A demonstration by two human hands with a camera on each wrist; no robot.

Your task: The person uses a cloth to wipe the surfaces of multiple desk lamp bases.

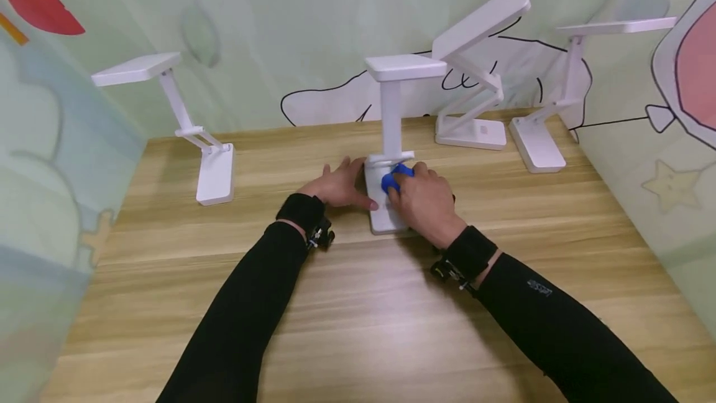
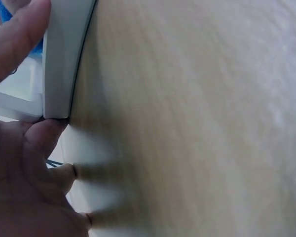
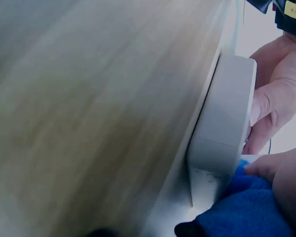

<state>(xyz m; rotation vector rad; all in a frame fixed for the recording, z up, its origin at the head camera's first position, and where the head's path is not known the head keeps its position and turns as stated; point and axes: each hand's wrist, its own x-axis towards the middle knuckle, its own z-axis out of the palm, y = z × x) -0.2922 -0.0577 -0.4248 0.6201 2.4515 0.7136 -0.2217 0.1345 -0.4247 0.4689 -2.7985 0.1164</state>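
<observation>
A white folding desk lamp (image 1: 391, 111) stands on the wooden table, its head level and its post upright. Bunched in my right hand (image 1: 427, 201) is a blue cloth (image 1: 398, 178), held against the top of the lamp's base (image 1: 386, 221). My left hand (image 1: 340, 186) rests along the left side of that base, thumb lying at its top edge and the other fingers spread. From the left wrist, the thumb (image 2: 17, 42) shows over the base, with a finger at its corner. In the right wrist view the cloth (image 3: 249, 210) bunches beside the base (image 3: 222, 116).
Another white lamp (image 1: 215, 173) stands at the left. Two more, a tilted lamp (image 1: 475, 132) and a level-headed lamp (image 1: 539, 145), stand at the back right. Printed fabric walls (image 1: 235, 48) rise behind and beside the wooden table (image 1: 347, 328).
</observation>
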